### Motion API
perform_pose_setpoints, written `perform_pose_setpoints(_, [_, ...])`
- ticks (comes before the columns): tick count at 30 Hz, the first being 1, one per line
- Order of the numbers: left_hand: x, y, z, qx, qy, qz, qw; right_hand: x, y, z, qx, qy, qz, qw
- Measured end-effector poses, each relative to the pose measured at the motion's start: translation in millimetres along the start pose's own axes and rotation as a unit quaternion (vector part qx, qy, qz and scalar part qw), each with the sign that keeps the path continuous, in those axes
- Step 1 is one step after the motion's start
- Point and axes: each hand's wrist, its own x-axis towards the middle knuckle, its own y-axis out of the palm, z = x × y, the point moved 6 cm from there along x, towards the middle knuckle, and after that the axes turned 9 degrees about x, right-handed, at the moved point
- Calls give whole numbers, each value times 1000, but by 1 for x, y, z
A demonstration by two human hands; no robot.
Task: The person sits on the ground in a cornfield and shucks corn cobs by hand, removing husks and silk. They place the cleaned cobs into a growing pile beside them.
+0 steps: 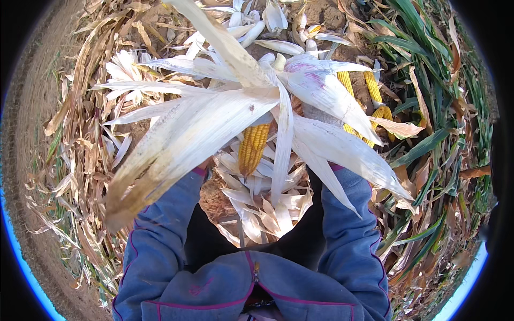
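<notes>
A corn ear (pixel 253 149) with yellow kernels points down towards me, in front of my chest. Its dry, whitish husks (pixel 209 120) are spread wide around a short stalk stub (pixel 279 62), close to the camera. Purple streaks mark one husk leaf. My left hand (pixel 206 163) is almost wholly covered by the big left leaf; only a sliver shows at the cuff. Under the right-hand leaves a patch of greyish fabric shows, perhaps a glove on my right hand (pixel 319 114). The husks hide the fingers of both hands, so their grip cannot be made out.
Several bare yellow corn ears (pixel 373 88) lie on the ground at the right. Loose pale husks (pixel 257 216) cover the soil between my legs and farther ahead. Dry stalks and leaves (pixel 80 168) are heaped at the left; green leaves (pixel 433 148) line the right.
</notes>
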Motion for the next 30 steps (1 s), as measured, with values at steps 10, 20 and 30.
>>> perform_pose_setpoints(10, [-4,12,8,121,-11,42,992,8,-52,-65,131,200,-202,950])
perform_pose_setpoints(20, [32,-22,26,-274,65,52,958,-16,18,-51,371,317,160,858])
perform_pose_setpoints(30, [6,14,18,228,68,-26,971,-48,83,-6,670,462,147,562])
